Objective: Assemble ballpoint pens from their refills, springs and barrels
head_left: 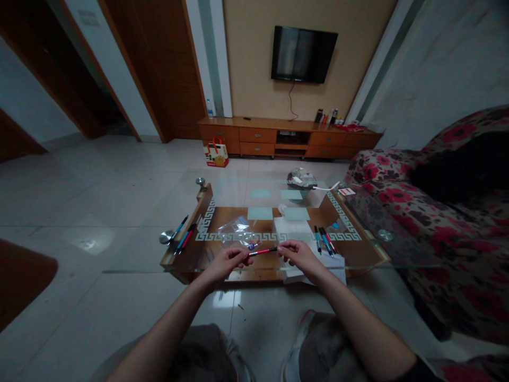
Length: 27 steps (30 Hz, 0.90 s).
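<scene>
The left hand (226, 261) and the right hand (300, 254) hold one red pen (262, 251) between them, above the near edge of the glass bench (374, 252). The grip of the left hand is closed around the left end of the pen, with the fingers curled over it. The grip of the right hand is closed on the right, dark end, pinching it with the fingertips. The pen lies almost level, a little higher on the right side.

Just behind the pen a clear plastic bag (237, 232) lies on the bench, and a small coloured piece is beside it; I cannot tell what it is. Under and behind the right hand there is white paper (294, 231). To the right of this paper a few pens (324, 240) lie side by side, blue and red ones. At the left edge of the bench another small group of pens (183, 235) lies, well apart from the hands.

At the far end of the bench stands a round container (301, 179) with a white cable near it. On the right is a sofa (445, 212) with red flowers. Far away a low wooden cabinet (286, 138) stands under a dark television (303, 53), and a paper bag (216, 153) rests on the floor before it.
</scene>
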{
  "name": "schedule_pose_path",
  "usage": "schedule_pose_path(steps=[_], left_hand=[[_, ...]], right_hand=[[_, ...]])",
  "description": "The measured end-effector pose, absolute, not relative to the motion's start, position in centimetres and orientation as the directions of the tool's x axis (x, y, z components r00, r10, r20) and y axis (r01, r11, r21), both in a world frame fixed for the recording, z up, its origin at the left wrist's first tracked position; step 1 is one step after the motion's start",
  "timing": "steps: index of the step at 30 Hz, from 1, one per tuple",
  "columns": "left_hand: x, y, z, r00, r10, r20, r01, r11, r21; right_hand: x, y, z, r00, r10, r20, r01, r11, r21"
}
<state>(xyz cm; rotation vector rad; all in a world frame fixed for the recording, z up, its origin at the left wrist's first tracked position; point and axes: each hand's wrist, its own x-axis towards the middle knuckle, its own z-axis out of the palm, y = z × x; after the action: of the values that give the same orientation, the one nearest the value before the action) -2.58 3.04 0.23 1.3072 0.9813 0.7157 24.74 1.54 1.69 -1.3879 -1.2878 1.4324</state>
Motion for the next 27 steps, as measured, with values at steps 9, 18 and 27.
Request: schedule_pose_path(steps=[9, 18, 27], left_hand=[[-2.7, 3.4, -0.6, 0.392, 0.897, -0.202, 0.043, 0.202, 0.979], [-2.8, 3.8, -1.4, 0.333, 0.919, -0.211, -0.085, 0.252, 0.964], [-2.8, 3.7, -1.4, 0.331, 0.916, -0.227, -0.077, 0.266, 0.961]], right_hand=[[25.0, 1.8, 1.4, -0.017, 0.973, -0.231, -0.097, -0.232, -0.968], [28.4, 3.9, 0.9, 0.207, 0.976, 0.068, 0.345, -0.008, -0.939], [28.7, 3.4, -0.5, -0.058, 0.977, 0.204, 0.819, 0.164, -0.55]])
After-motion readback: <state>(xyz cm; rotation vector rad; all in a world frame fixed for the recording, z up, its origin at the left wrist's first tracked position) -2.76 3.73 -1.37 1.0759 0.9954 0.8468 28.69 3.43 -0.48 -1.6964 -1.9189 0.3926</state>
